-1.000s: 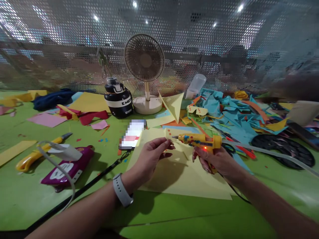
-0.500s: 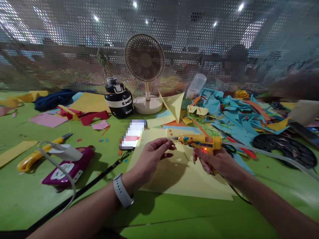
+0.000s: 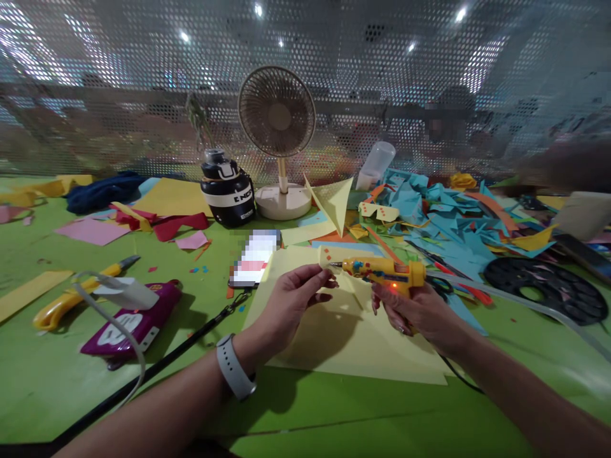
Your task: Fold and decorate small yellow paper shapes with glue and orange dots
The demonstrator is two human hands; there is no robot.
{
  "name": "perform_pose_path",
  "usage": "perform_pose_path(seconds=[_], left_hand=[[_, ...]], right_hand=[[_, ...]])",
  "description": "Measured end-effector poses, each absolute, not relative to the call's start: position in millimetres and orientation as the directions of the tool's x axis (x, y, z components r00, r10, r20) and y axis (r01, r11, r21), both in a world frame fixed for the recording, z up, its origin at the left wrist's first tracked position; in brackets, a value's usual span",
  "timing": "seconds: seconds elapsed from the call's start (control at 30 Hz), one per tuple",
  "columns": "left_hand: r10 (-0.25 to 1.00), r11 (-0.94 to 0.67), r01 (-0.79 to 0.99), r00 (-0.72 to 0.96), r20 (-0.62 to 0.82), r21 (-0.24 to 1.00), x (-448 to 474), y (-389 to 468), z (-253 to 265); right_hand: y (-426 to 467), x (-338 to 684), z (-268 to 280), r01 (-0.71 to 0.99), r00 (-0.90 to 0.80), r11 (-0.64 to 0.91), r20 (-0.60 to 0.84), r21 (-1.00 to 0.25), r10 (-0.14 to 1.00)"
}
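Note:
In my right hand (image 3: 413, 312) is a yellow hot glue gun (image 3: 377, 270), its red light lit and a long clear glue stick (image 3: 477, 283) running out of its back. The nozzle points left, close to the fingertips of my left hand (image 3: 296, 296). Those fingers pinch a small pale yellow paper piece (image 3: 326, 255) with orange-red squares on it. Part of this piece is hidden by the fingers and nozzle. Beneath both hands lie pale yellow paper sheets (image 3: 315, 346). Whether the nozzle touches the piece, I cannot tell.
A fan (image 3: 277, 114) and a black bottle (image 3: 229, 191) stand at the back. A phone (image 3: 258, 257) lies beyond my left hand. Left are a yellow cutter (image 3: 86, 296) and a purple power bank-like case (image 3: 131, 324). Blue paper scraps (image 3: 429, 197) and a black disc (image 3: 544, 289) fill the right.
The glue gun and my right hand have shifted very slightly to the right. My left hand stays in place with its pinch on the paper piece.

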State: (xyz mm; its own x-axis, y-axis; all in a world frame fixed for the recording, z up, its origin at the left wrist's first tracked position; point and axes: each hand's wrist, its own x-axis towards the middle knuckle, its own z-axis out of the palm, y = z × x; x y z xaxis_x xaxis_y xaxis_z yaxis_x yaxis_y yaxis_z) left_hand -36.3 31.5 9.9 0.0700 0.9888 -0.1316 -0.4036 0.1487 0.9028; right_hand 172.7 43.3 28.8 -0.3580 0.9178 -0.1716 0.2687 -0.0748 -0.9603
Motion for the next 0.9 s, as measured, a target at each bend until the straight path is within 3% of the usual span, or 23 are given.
perform_pose_path(seconds=[0.47,0.9], left_hand=[[0.988,0.154,-0.387,0.088,-0.13,0.909,-36.6,30.4,12.6],[0.999,0.048,-0.205,0.024,-0.044,0.977,-35.8,31.8,9.0]], right_hand=[[43.0,169.9,35.3,0.319,-0.33,-0.063,-0.173,-0.946,0.928],[41.4,170.5,33.1,0.369,-0.327,0.02,-0.109,-0.929,0.939]])
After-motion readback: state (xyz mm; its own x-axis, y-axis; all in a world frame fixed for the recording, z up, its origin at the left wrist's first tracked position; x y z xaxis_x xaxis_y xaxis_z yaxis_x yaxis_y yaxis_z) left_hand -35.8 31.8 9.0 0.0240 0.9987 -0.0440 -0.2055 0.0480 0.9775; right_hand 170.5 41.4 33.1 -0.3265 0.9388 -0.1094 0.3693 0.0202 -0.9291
